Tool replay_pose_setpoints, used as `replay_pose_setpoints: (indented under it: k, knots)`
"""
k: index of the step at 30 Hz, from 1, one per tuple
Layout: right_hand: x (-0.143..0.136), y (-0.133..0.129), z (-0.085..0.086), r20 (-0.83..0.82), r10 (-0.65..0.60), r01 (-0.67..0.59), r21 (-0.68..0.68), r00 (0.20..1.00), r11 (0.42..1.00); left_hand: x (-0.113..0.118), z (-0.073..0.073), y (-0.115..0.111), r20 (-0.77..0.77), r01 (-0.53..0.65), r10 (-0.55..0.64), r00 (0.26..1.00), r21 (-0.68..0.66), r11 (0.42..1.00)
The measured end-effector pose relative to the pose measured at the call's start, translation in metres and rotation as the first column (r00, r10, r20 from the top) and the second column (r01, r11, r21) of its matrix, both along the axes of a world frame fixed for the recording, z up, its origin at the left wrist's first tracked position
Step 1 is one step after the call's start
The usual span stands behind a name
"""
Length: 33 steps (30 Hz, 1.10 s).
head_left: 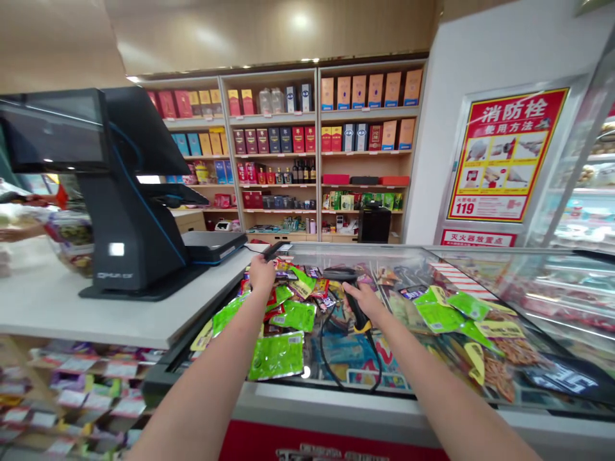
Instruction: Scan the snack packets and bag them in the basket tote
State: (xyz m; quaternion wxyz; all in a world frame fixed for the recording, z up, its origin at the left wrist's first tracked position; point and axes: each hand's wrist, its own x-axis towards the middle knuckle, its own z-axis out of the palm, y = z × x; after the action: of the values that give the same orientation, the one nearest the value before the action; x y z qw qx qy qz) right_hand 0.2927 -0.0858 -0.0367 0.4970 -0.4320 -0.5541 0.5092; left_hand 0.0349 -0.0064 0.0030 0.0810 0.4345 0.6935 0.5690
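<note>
My left hand (262,274) is closed on a dark, slim object (273,250) whose exact kind I cannot make out; it is above the far left corner of the glass-topped freezer (331,400). In my right hand (364,301) is a black and yellow barcode scanner (358,312), gripped by its handle, with its head toward the left. Its black cable (323,352) loops down over the glass. Small snack packets, such as a green packet (277,356), lie in a heap on the glass under and beside my left forearm.
To the left, a counter (202,298) carries a point-of-sale terminal (134,256). More green snack packets (435,314) and bags of brown snacks (516,349) lie on the freezer's right side. Shelves of boxed goods (276,141) line the back wall, beside a fire-hydrant sign (507,153).
</note>
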Motion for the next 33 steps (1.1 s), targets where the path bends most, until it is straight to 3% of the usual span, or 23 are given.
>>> replay_pose_setpoints:
  k: [2, 5, 10, 13, 16, 21, 24, 27, 30, 33]
  knots:
    - [-0.004, 0.0, 0.005, 0.003, -0.002, 0.002, -0.006, 1.0, 1.0, -0.007, 0.0, -0.003, -0.05, -0.041, 0.04, 0.998, -0.003, 0.999]
    - [-0.008, -0.001, 0.012, 0.008, -0.001, 0.0, 0.024, 1.0, 1.0, -0.001, -0.002, -0.008, -0.15, -0.057, 0.063, 0.987, 0.043, 0.997]
    - [-0.006, -0.004, 0.017, 0.044, 0.012, -0.015, 0.081, 0.999, 0.997, 0.038, -0.007, -0.006, -0.225, 0.101, -0.075, 0.972, 0.107, 0.989]
    - [0.008, -0.007, 0.014, 0.018, -0.01, 0.008, 0.086, 1.0, 0.996, 0.074, -0.016, -0.001, -0.237, 0.203, -0.171, 0.956, 0.118, 0.972]
    - [0.033, -0.011, 0.008, -0.011, -0.078, 0.079, 0.091, 0.997, 0.993, 0.12, -0.029, 0.0, -0.266, 0.364, -0.338, 0.903, 0.056, 0.93]
    - [0.09, -0.021, -0.002, -0.102, -0.29, 0.298, 0.076, 0.952, 0.952, 0.215, -0.052, -0.015, -0.179, 0.641, -0.68, 0.711, -0.232, 0.732]
    - [0.124, -0.031, -0.005, -0.142, -0.418, 0.43, 0.062, 0.897, 0.901, 0.267, -0.061, -0.031, -0.182, 0.676, -0.76, 0.624, -0.362, 0.642]
    - [0.153, -0.043, -0.005, -0.165, -0.487, 0.502, 0.068, 0.858, 0.862, 0.303, -0.066, -0.046, -0.314, 0.694, -0.787, 0.53, -0.373, 0.616]
    - [0.172, -0.052, -0.004, -0.18, -0.531, 0.548, 0.059, 0.828, 0.835, 0.322, -0.069, -0.055, -0.416, 0.655, -0.791, 0.449, -0.449, 0.608]
    - [0.182, -0.058, -0.005, -0.184, -0.549, 0.565, 0.044, 0.815, 0.824, 0.33, -0.072, -0.056, -0.425, 0.615, -0.787, 0.447, -0.492, 0.616]
